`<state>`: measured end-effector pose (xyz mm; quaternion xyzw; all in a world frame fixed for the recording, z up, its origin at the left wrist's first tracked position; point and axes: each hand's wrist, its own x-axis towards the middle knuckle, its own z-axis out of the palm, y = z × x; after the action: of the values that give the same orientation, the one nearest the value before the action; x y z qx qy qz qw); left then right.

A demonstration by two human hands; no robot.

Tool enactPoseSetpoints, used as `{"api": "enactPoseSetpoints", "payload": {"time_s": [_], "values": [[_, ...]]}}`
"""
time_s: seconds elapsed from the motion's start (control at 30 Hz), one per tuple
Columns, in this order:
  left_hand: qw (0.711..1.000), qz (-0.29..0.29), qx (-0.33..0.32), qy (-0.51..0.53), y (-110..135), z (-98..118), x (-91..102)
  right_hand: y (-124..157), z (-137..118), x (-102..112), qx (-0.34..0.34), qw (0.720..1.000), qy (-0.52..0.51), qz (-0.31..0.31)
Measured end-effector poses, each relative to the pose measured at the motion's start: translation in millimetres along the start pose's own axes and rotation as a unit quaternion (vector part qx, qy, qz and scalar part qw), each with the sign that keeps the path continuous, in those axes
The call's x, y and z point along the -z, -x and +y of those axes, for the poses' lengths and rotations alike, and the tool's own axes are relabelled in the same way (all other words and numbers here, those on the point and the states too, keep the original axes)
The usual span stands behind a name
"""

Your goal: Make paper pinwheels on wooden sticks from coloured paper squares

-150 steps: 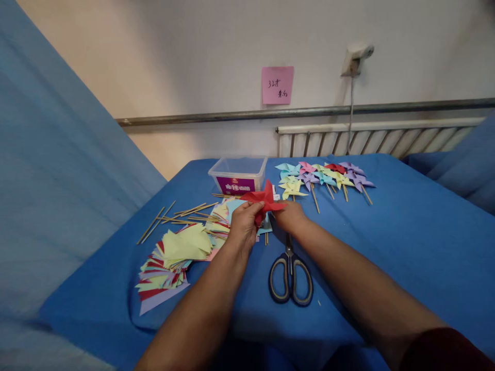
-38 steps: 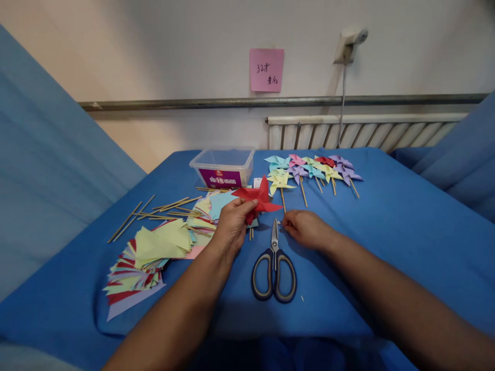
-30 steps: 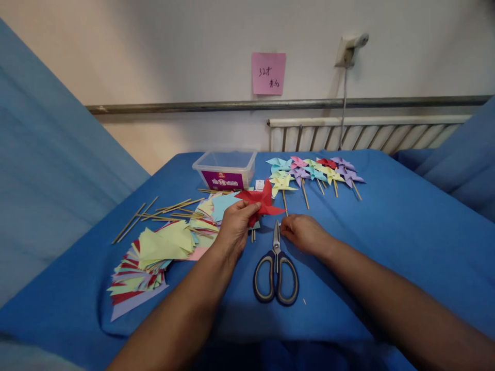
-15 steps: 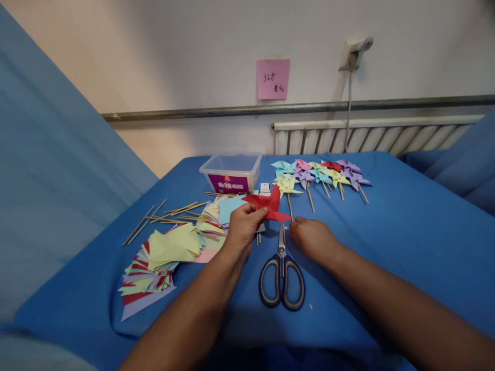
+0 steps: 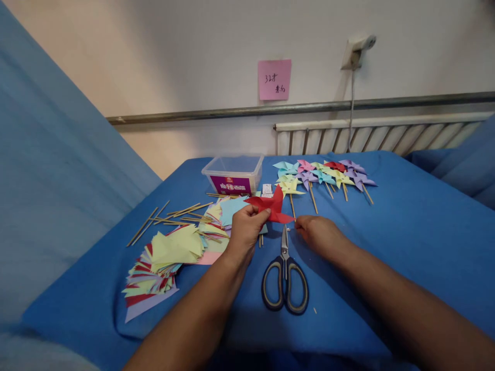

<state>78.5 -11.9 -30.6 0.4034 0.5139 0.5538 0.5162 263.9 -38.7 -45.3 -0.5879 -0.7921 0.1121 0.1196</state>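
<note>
Between the thumb and fingers of my left hand is a red paper pinwheel, its blades folded, held above the table. My right hand is closed, with its fingertips low over the cloth, just right of the scissors' tip. What those fingers pinch, if anything, is hidden. A stick of a yellow pinwheel ends close to my right fingertips. The dark-handled scissors lie between my forearms, blades pointing away from me and nearly shut. A tiny pale bit lies by their tip.
Several finished pinwheels on sticks lie at the back right. On the left are fanned paper pieces and loose wooden sticks. A clear plastic box and a small white box stand behind my left hand. Blue cloth covers the table.
The view has shifted slightly. My right fingertips have moved a little away from the scissors' tip. My left hand still holds the red pinwheel in about the same place.
</note>
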Motion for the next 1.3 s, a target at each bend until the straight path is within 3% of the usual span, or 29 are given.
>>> {"api": "enactPoseSetpoints", "payload": {"time_s": [0.1,0.23,0.33,0.67,1.0,1.3], "values": [[1.0,-0.007,-0.007,-0.018,-2,-3,0.4,-2,10,3,-0.014,0.989,-0.135,0.051],[0.999,-0.014,-0.018,-0.031,0,-7,-1.7,-1,10,4,-0.038,0.931,-0.331,0.146],[0.998,-0.024,-0.032,-0.047,3,-8,-5.3,1,0,4,-0.023,0.898,-0.397,0.188],[0.997,-0.046,-0.041,-0.055,10,-12,-13.6,5,-17,3,0.025,0.908,-0.327,0.26],[0.997,-0.054,-0.018,-0.044,14,-15,-17.5,7,-21,-1,0.034,0.925,-0.252,0.283],[0.998,-0.06,0.021,0.013,17,-16,-18.3,9,-23,1,0.038,0.92,-0.242,0.306]]}}
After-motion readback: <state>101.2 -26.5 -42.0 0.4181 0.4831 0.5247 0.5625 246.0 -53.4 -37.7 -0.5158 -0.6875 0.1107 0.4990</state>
